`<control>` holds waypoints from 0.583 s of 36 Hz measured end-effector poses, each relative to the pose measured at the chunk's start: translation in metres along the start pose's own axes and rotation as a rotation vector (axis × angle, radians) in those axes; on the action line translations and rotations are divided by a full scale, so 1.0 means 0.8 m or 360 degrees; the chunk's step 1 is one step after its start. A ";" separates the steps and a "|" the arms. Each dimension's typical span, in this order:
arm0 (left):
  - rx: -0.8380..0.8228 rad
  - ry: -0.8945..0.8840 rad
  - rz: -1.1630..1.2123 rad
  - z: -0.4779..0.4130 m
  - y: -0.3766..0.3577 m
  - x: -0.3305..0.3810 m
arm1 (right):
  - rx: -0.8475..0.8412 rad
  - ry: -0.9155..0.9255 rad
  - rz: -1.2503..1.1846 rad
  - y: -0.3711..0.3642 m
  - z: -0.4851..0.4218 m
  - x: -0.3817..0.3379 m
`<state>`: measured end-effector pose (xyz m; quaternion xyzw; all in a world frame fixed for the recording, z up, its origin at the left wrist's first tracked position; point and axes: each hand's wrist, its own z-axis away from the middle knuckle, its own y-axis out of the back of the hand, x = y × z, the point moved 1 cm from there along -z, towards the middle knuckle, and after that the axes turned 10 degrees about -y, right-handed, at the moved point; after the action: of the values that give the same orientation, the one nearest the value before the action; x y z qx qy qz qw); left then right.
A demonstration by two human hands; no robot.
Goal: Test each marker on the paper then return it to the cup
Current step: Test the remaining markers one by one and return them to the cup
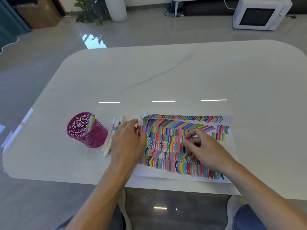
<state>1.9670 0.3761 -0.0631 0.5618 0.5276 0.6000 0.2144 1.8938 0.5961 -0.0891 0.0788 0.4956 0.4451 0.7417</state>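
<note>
A pink cut-out cup (86, 130) stands on the white table at the left, with two markers (91, 123) upright in it. Several white markers (111, 135) lie in a row between the cup and the paper. My left hand (127, 140) lies over this row, its index finger and thumb pinching a red-banded marker (139, 125) at the paper's left edge. The paper (182, 146) is covered with rows of coloured strokes. My right hand (202, 148) rests on the paper with loosely curled fingers, and I see nothing in it.
The white marble table (166, 77) stretches far behind the paper. Its near edge runs just under my forearms. On the floor beyond stand a white microwave (260, 14), a potted plant (89, 10) and a cardboard box (39, 12).
</note>
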 end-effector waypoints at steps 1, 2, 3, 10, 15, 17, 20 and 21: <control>0.0011 -0.0035 0.0125 0.000 0.000 0.004 | -0.0014 0.0021 -0.0023 0.000 0.001 0.000; 0.0009 -0.0072 0.0268 0.000 -0.001 0.008 | -0.0027 0.0044 -0.0051 0.001 0.002 -0.001; 0.0003 -0.0102 0.0421 0.001 -0.002 0.011 | -0.0037 0.0069 -0.0080 0.001 0.004 -0.001; -0.0187 -0.0027 0.1334 0.008 -0.013 0.044 | -0.0092 0.0296 -0.0256 0.003 0.014 -0.008; -0.0294 0.0037 0.1608 0.012 -0.024 0.069 | -0.0168 0.0344 -0.0262 0.010 0.019 -0.008; -0.0323 0.0032 0.1562 0.011 -0.030 0.074 | -0.0168 0.0328 -0.0267 0.014 0.019 -0.005; -0.0355 0.0010 0.1534 0.010 -0.038 0.081 | -0.0055 0.0324 -0.0141 0.023 0.019 0.005; -0.0361 -0.0006 0.1486 0.010 -0.040 0.083 | -0.0010 0.0322 -0.0094 0.027 0.019 0.009</control>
<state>1.9448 0.4469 -0.0626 0.7129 0.1497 0.6849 -0.0171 1.8940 0.6190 -0.0740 0.0165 0.5686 0.4302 0.7010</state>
